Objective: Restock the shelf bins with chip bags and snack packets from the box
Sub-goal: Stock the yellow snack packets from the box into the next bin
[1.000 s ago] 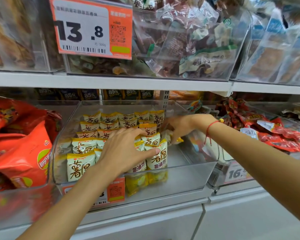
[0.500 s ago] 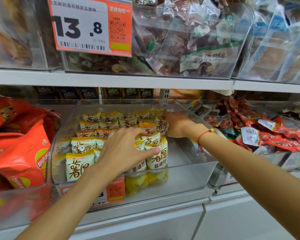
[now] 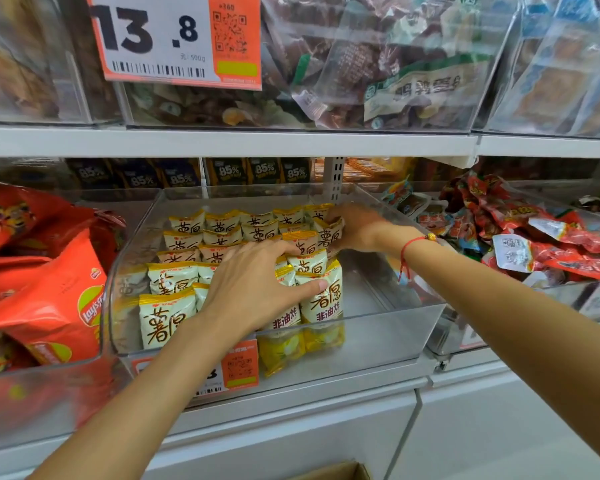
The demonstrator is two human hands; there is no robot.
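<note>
My left hand (image 3: 253, 289) lies flat steadying light, crinkly snack packets (image 3: 167, 317); my right hand (image 3: 357, 228) pinches one packet's top edge at centre frame.

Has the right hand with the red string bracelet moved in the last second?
Yes. The right hand moved left, away from the clear bin's right wall and onto the back-row yellow-and-white snack packets.

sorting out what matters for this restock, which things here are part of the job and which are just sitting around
Part of the job:
- yellow-and-white snack packets
- clear middle bin holding them
- left hand resting on the front packets
- right hand gripping a back-row packet
- cardboard box, corner only

Just sitting around:
- red Lay's chip bags
- red snack packets
- 13.8 price tag
</note>
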